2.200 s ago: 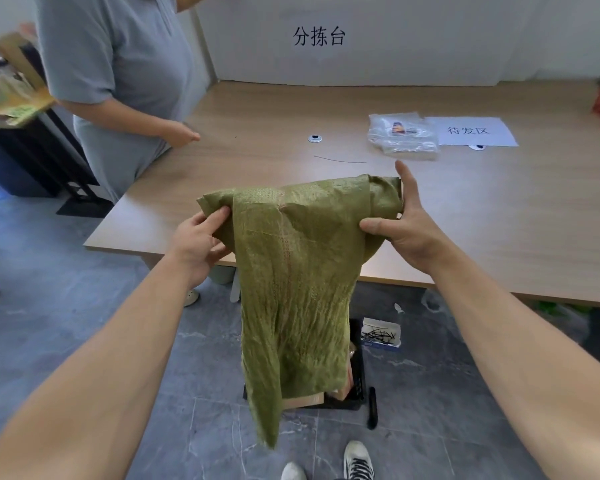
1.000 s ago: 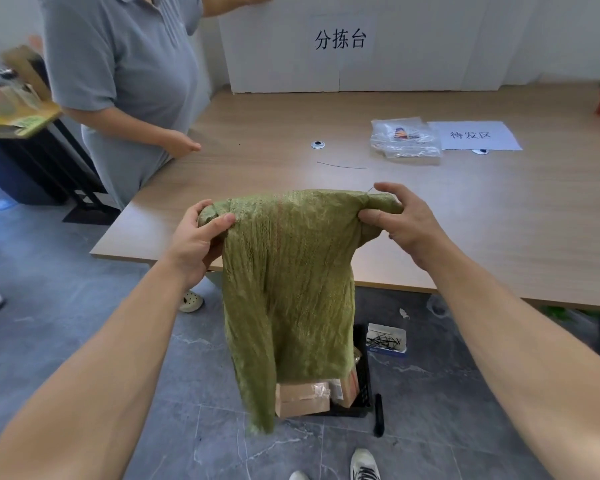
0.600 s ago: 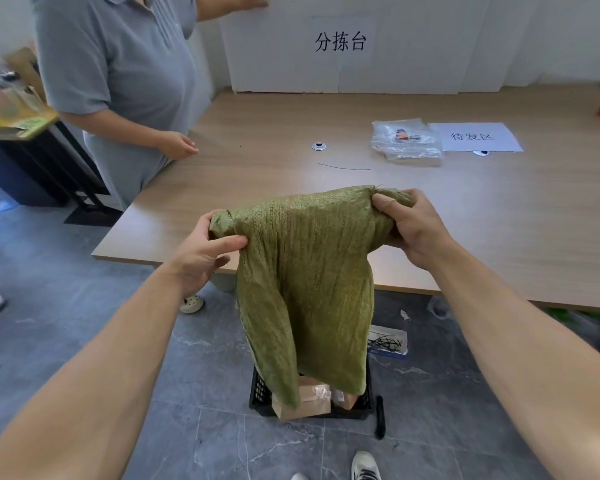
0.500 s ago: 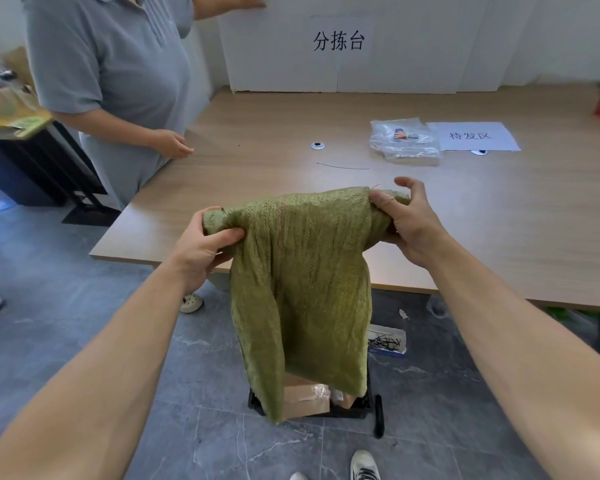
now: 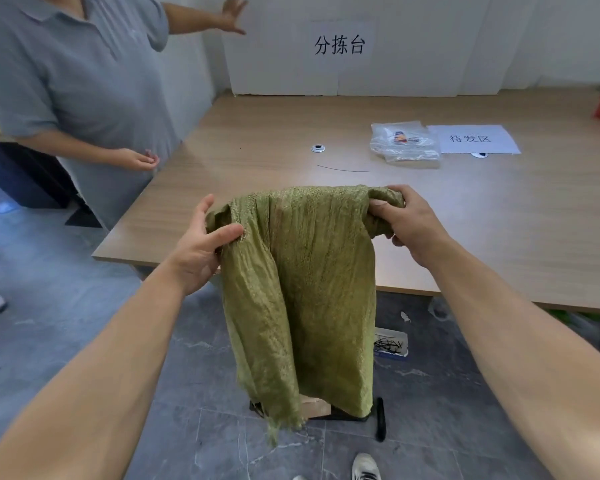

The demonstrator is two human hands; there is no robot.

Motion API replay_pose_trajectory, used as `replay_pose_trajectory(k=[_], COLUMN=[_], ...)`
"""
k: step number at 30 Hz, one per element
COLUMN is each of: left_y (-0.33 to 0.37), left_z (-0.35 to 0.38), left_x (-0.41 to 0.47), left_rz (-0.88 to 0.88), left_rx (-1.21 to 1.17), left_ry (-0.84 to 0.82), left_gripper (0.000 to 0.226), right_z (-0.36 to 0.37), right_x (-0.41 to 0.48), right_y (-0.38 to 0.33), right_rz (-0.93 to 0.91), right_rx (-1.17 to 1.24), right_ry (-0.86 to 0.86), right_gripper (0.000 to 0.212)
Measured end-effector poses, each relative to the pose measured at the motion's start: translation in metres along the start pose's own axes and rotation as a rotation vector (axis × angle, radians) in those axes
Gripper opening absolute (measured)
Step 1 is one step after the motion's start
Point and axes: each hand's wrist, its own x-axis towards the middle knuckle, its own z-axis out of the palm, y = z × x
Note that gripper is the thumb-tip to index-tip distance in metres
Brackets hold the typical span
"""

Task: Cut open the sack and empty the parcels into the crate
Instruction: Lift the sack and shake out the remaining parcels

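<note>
A limp green woven sack (image 5: pixel 302 289) hangs in front of me, held by its top edge at both ends. My left hand (image 5: pixel 201 247) pinches the left corner between thumb and fingers. My right hand (image 5: pixel 406 223) is closed around the bunched right corner. The sack's frayed lower end dangles over a black crate (image 5: pixel 257 408) on the floor, which it mostly hides. A brown cardboard parcel (image 5: pixel 316 407) shows in the crate just below the sack.
A wooden table (image 5: pixel 499 220) stands ahead with a clear plastic bag (image 5: pixel 404 143) and a paper label (image 5: pixel 475 138). A person in a grey shirt (image 5: pixel 77 81) stands at left. On the floor lie a small box of black ties (image 5: pixel 390 344) and a black tool (image 5: pixel 380 422).
The sack has dropped a little lower over the crate and hides more of the parcels. The person at left has raised an arm toward the wall.
</note>
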Motion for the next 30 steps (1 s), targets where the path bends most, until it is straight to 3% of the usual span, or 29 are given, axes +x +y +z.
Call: replay_pose_trajectory(k=[3, 5, 7, 10, 13, 16, 20, 21, 24, 30], left_y=[-0.001, -0.002, -0.002, -0.005, -0.006, -0.005, 0.0, 0.002, 0.001, 0.002], left_z=[0.002, 0.003, 0.002, 0.002, 0.003, 0.006, 0.006, 0.006, 0.011, 0.013], left_x=[-0.002, 0.0, 0.002, 0.006, 0.008, 0.004, -0.006, -0.008, -0.01, -0.006], left_rz=[0.032, 0.073, 0.099, 0.093, 0.052, 0.022, 0.035, 0.044, 0.103, 0.261], left_rx=[0.097, 0.18, 0.249, 0.231, 0.243, 0.217, 0.111, 0.122, 0.244, 0.499], left_ry=[-0.01, 0.041, 0.102, 0.177, 0.222, 0.175, 0.003, -0.019, 0.034, 0.223], left_gripper=[0.134, 0.11, 0.088, 0.069, 0.061, 0.069, 0.117, 0.119, 0.096, 0.059], right_z=[0.0, -0.001, -0.001, -0.006, -0.008, -0.002, -0.001, -0.002, -0.002, -0.003], right_x=[0.0, 0.0, -0.002, -0.004, -0.005, -0.009, -0.007, -0.007, -0.008, -0.008], right_y=[-0.004, -0.007, -0.008, -0.005, 0.0, -0.003, 0.0, -0.001, -0.004, -0.007], right_rz=[0.05, 0.119, 0.147, 0.03, -0.107, -0.168, -0.106, -0.062, 0.028, 0.102], right_rx=[0.016, 0.058, 0.228, 0.446, 0.244, -0.039, -0.061, -0.05, -0.039, 0.052], right_ry=[0.039, 0.031, -0.058, -0.271, -0.363, -0.265, -0.064, -0.047, -0.038, -0.083], right_gripper=[0.033, 0.039, 0.054, 0.095, 0.11, 0.097, 0.069, 0.06, 0.035, 0.018])
